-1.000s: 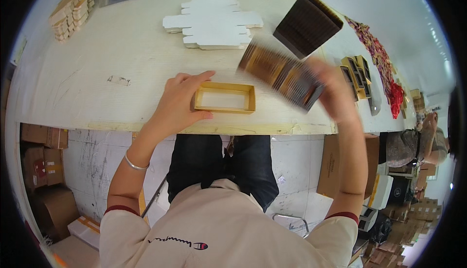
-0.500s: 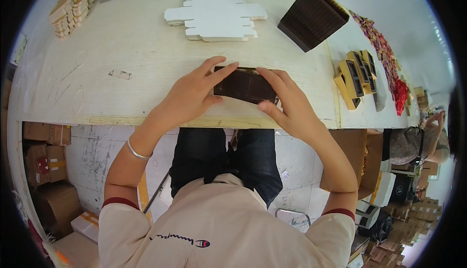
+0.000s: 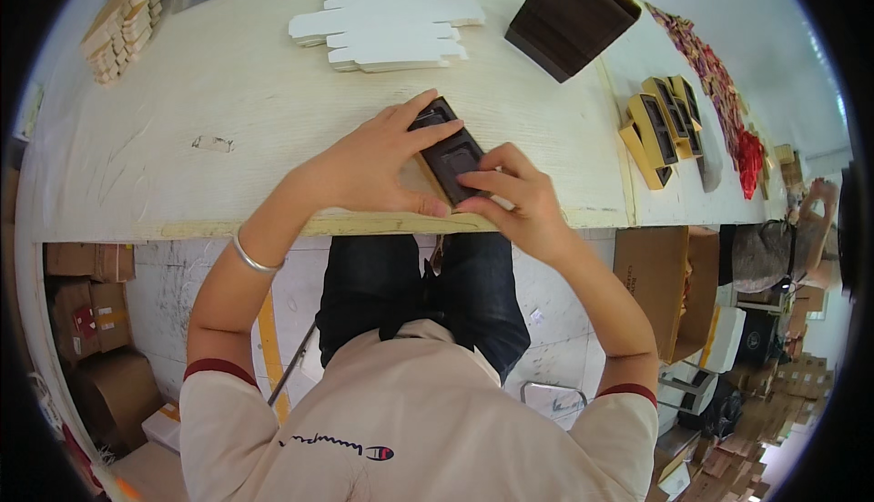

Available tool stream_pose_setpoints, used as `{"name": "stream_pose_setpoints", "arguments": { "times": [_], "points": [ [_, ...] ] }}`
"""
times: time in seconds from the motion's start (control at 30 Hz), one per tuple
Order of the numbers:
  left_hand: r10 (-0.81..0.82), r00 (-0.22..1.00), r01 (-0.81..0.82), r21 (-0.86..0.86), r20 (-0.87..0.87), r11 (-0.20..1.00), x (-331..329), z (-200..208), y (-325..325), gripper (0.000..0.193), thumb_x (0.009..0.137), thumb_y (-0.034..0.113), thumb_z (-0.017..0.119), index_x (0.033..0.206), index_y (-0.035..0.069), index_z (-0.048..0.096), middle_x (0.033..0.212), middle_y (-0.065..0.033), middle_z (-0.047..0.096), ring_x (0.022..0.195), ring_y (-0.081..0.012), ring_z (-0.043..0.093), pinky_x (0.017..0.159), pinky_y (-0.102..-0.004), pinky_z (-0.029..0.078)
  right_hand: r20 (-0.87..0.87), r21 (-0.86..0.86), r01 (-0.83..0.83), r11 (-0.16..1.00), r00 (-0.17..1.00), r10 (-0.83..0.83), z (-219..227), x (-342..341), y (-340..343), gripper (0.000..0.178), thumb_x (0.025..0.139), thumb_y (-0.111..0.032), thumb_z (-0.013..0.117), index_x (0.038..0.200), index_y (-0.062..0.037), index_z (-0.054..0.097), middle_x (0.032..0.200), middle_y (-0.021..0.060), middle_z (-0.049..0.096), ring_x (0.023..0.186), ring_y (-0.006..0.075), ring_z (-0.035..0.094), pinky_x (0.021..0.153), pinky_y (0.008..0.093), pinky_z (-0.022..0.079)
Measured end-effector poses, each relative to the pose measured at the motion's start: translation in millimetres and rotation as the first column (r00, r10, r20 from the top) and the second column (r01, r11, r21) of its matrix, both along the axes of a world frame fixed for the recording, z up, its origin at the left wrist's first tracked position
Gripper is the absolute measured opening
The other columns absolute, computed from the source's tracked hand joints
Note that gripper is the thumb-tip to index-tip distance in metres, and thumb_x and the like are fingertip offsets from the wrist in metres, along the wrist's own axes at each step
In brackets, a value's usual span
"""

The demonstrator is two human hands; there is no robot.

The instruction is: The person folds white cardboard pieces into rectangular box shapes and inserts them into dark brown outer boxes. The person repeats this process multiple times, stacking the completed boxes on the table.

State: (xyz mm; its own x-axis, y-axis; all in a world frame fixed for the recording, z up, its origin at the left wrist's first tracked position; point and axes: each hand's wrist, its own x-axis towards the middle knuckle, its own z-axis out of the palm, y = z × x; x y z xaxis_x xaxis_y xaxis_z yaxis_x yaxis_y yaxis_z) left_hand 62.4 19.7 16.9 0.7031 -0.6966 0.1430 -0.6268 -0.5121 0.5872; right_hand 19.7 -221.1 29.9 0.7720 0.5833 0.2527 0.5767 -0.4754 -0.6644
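A small oblong box with gold sides and a dark brown moulded plastic tray [image 3: 460, 154] in it lies slanted on the table near the front edge. My left hand [image 3: 378, 158] grips it from the left, thumb at its near lower corner and fingers reaching over the upper end. At the lower right end, my right hand [image 3: 517, 200] pinches the box, its bent fingers on the tray and its thumb at the box's end. The fingers hide parts of the rim.
Flattened white cartons [image 3: 387, 24] lie stacked ahead. A stack of dark trays [image 3: 574, 18] stands at the far right, with several gold boxes [image 3: 660, 129] nearer. Pale folded strips [image 3: 123, 29] sit far left, red packets [image 3: 706, 60] along the right. A cardboard box [image 3: 646, 274] is below the table.
The box has turned from nearly crosswise to a steep slant, and its gold side now shows. My right fingers have moved from its right end and edge onto the tray's lower end.
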Motion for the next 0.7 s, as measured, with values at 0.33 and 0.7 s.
{"name": "stream_pose_setpoints", "arguments": {
  "times": [0.33,0.7],
  "points": [
    [0.048,0.998,-0.05,0.043,0.04,0.998,-7.7,8.7,-6.7,0.084,0.065,0.035,0.077,0.138,0.009,0.046,0.15,-0.0207,0.03,0.137,-0.0423,0.03,0.109,-0.0469,0.032,-0.009,0.019,-0.063,0.998,0.998,0.063,3.4,14.5,-12.5,0.033,0.081,-0.001,0.067,0.114,-0.0044,0.065,0.11,0.0143,0.056,0.079,0.0263,0.06,0.07,0.0343,0.051],
    [0.026,0.976,-0.059,0.146,0.214,0.988,-8.1,-1.9,-6.6,0.085,0.067,0.045,0.074,0.141,0.014,0.044,0.151,-0.0186,0.029,0.137,-0.0409,0.027,0.109,-0.0507,0.031,0.187,-0.24,-0.154,0.959,0.962,0.201,-2.8,14.1,-8.8,0.03,0.084,-0.013,0.064,0.111,-0.0007,0.063,0.093,0.0128,0.059,0.079,0.0285,0.062,0.067,0.0358,0.052]
  ]
}}
